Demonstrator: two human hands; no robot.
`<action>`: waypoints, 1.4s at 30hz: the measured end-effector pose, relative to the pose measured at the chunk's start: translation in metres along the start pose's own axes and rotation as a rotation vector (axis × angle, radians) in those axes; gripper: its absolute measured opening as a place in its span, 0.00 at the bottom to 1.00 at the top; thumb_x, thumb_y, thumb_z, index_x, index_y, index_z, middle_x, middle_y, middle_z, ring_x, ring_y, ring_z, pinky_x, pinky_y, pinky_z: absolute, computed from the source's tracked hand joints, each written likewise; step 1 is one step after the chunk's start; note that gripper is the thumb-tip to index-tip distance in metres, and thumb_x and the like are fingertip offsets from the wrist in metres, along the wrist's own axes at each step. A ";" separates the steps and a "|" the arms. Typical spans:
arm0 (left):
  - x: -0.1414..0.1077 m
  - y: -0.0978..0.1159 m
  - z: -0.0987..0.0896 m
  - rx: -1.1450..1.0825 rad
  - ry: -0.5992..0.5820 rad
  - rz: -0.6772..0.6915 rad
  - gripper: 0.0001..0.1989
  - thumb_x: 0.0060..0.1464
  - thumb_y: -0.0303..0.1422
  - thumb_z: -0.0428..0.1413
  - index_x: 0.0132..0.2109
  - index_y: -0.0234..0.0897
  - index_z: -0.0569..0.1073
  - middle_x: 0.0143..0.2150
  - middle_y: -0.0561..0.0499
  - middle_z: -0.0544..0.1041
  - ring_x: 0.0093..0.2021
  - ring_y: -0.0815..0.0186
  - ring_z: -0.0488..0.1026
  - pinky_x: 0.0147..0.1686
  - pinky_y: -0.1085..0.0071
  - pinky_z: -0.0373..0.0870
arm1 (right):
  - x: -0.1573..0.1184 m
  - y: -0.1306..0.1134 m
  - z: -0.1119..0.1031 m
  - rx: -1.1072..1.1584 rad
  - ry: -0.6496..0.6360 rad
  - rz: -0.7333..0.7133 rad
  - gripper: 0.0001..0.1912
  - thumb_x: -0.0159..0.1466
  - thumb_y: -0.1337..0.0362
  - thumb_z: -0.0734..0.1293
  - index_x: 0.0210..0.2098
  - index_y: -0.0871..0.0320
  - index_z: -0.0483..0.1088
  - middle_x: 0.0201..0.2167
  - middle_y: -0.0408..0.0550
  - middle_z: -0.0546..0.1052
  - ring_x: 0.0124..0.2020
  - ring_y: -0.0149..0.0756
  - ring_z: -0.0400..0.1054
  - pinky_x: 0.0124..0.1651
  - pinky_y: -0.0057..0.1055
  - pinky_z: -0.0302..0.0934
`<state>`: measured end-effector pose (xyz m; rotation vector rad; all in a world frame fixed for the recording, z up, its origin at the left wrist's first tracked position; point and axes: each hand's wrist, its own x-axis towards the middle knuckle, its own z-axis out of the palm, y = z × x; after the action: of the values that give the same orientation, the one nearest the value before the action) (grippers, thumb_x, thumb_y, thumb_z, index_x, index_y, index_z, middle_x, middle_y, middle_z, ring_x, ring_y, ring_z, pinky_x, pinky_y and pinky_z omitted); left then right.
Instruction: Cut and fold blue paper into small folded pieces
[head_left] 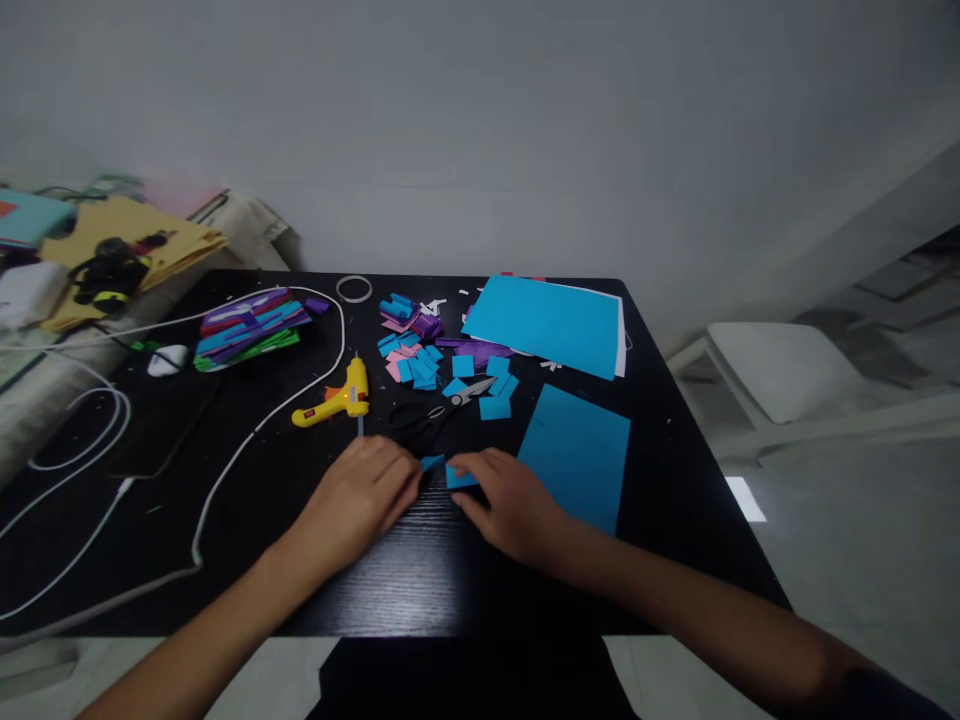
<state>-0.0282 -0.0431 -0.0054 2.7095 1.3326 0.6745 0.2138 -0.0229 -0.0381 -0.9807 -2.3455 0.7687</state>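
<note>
My left hand (367, 492) is closed at the middle of the black table, its fingertips on a small blue paper piece (432, 463). Just to the right, my right hand (510, 500) has its fingers on another small blue piece (459, 478). Beyond my hands lie open scissors (461, 396) among several blue squares (495, 407). A large blue sheet (581, 450) lies partly behind my right forearm. The yellow glue gun (341, 396) rests beyond my left hand.
A stack of coloured paper strips (251, 328) and a white cable (259, 425) lie at left. Blue and white sheets (551, 322) are at the back right, near a grey ring (354, 289). A white chair (780, 370) stands right of the table.
</note>
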 end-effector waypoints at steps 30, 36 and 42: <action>-0.039 0.019 0.026 -0.101 -0.146 0.053 0.22 0.67 0.23 0.51 0.65 0.37 0.74 0.63 0.41 0.80 0.63 0.52 0.78 0.65 0.43 0.74 | -0.015 0.001 0.001 -0.416 -0.130 -0.359 0.15 0.76 0.68 0.62 0.57 0.64 0.76 0.59 0.56 0.80 0.65 0.52 0.69 0.72 0.53 0.59; -0.038 0.012 0.019 -0.066 -0.183 0.063 0.23 0.64 0.20 0.51 0.62 0.35 0.76 0.62 0.42 0.81 0.63 0.49 0.76 0.64 0.43 0.73 | -0.014 0.002 -0.001 -0.432 -0.166 -0.342 0.15 0.75 0.68 0.62 0.58 0.61 0.75 0.59 0.54 0.80 0.65 0.51 0.69 0.72 0.53 0.57; -0.040 0.012 0.019 -0.039 -0.208 0.063 0.24 0.61 0.18 0.51 0.61 0.34 0.76 0.68 0.42 0.76 0.69 0.48 0.70 0.65 0.44 0.71 | -0.014 0.002 0.000 -0.419 -0.171 -0.356 0.14 0.75 0.68 0.62 0.56 0.62 0.75 0.59 0.55 0.79 0.64 0.51 0.68 0.72 0.54 0.58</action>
<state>-0.0331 -0.0791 -0.0341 2.7120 1.1787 0.4029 0.2239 -0.0319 -0.0426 -0.6353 -2.7927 0.2329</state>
